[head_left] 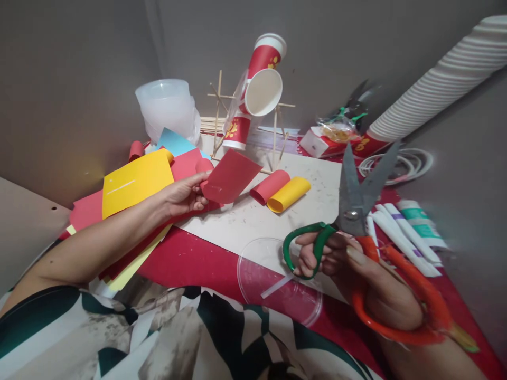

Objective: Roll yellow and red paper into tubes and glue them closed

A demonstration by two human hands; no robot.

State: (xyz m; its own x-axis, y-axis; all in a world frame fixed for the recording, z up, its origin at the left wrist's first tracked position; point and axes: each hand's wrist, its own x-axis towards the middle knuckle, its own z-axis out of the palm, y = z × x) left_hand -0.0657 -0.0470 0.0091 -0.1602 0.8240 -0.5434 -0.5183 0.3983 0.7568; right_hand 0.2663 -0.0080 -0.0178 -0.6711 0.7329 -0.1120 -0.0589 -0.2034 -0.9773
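Observation:
My left hand [186, 195] pinches the left edge of a piece of red paper [234, 178] and holds it above the white board. In my right hand [356, 274] is a pair of scissors [352, 211] with green and orange handles, its blades spread and pointing up, away from the red paper. A red paper roll [270, 186] and a yellow paper roll [289, 194] lie side by side on the board, just right of the red paper. Beneath my left forearm sit a yellow sheet [137, 182] and several red sheets.
Behind the board [214, 224] stand joined paper cups [263, 92] and thin stick frames [217, 105]. White plastic tubs [166, 111] are back left. A long cup stack [439, 79] leans right, near tubes [407, 237] and a wire coil [420, 163]. A clear lid [277, 306] lies in front.

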